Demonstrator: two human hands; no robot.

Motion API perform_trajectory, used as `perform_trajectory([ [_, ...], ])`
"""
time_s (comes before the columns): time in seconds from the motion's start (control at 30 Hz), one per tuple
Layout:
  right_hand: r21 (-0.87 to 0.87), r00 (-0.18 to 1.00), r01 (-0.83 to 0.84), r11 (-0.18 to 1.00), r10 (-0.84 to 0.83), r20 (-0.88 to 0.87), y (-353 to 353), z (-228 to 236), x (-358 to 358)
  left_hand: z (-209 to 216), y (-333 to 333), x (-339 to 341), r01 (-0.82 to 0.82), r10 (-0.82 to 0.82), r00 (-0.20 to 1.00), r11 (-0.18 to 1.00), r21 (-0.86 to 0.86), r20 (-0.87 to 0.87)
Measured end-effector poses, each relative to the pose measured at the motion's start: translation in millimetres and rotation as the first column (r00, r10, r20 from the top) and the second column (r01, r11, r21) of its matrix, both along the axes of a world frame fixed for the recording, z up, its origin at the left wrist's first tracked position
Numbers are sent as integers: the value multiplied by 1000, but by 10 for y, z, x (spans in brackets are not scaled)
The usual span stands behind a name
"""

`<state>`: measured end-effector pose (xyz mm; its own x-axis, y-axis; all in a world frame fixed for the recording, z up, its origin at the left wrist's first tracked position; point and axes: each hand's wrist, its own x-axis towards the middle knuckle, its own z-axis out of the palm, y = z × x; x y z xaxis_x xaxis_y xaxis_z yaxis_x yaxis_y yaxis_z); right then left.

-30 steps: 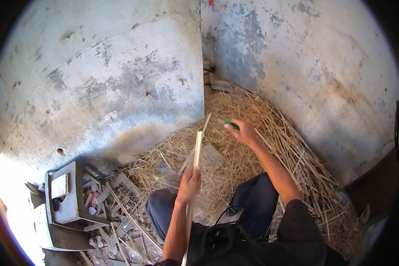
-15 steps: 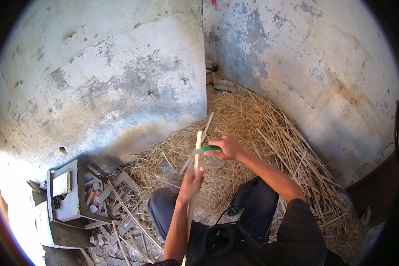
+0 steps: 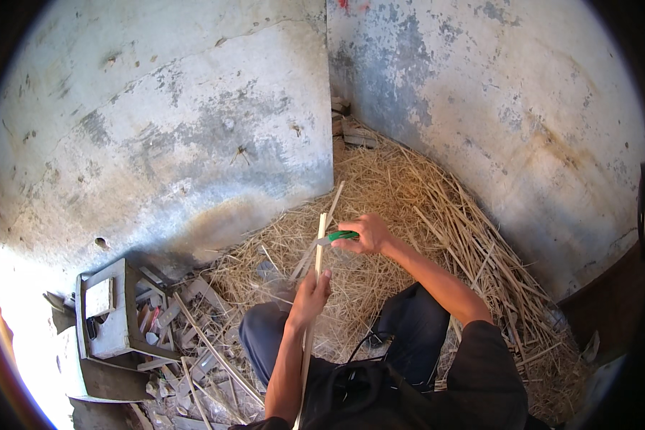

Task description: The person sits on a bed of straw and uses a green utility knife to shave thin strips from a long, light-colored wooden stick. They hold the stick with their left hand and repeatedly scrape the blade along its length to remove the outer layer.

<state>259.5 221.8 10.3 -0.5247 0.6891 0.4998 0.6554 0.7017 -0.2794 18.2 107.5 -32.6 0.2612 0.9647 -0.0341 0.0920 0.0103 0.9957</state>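
Observation:
My left hand is wrapped round a long pale strip of wood or bamboo, its exact material unclear. The strip stands nearly upright in view, its lower part running down beside my left forearm. In my right hand is a knife with a green handle. Its short grey blade rests against the strip a little below the top end, above my left hand. Part of the handle is hidden by my right fingers.
Straw-like shavings cover the floor before me. Long thin strips lie heaped along the right wall. At the left, a worn wooden box stands by scattered wood scraps. A pale peeling wall rises ahead.
My right hand and the knife have shifted slightly, and the blade now tilts more down toward the strip. My left hand keeps its place on the strip.

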Motion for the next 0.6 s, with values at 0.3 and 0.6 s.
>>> perform_trajectory([
  [0.3, 60, 999, 8, 998, -6, -32, 108, -14, 10, 43, -1, -30, 15, -13, 999, 999, -33, 52],
  [0.6, -150, 804, 510, 847, -531, -268, 605, -78, 1122, 314, -287, -108, 180, -180, 984, 975, -130, 15],
])
